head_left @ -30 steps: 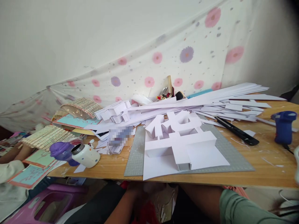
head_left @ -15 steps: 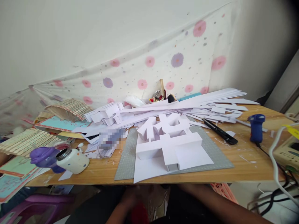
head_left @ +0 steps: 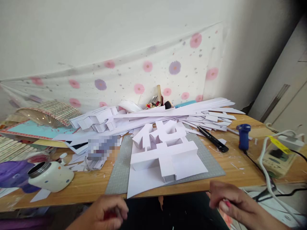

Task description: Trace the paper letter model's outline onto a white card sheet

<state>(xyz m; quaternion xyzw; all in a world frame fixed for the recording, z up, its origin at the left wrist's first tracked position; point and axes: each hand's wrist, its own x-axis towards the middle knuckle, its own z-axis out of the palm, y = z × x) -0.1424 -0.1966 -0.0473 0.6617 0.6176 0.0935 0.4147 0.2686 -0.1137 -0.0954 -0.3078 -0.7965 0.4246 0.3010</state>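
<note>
holding both hands clenched below the wooden bench edge, left hand and right hand each pinching something small and red; we should lift them gently clear of the white folded paper model.

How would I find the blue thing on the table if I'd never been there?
Start at the grey cutting mat on the wooden table and look right, past the black cutter. The blue glue gun stands upright there, the only dark blue thing, with a black cord trailing away.

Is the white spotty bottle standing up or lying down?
Lying down. The white spotted bottle rests on its side on the wooden table, its metal neck pointing left toward the purple cap.
</note>
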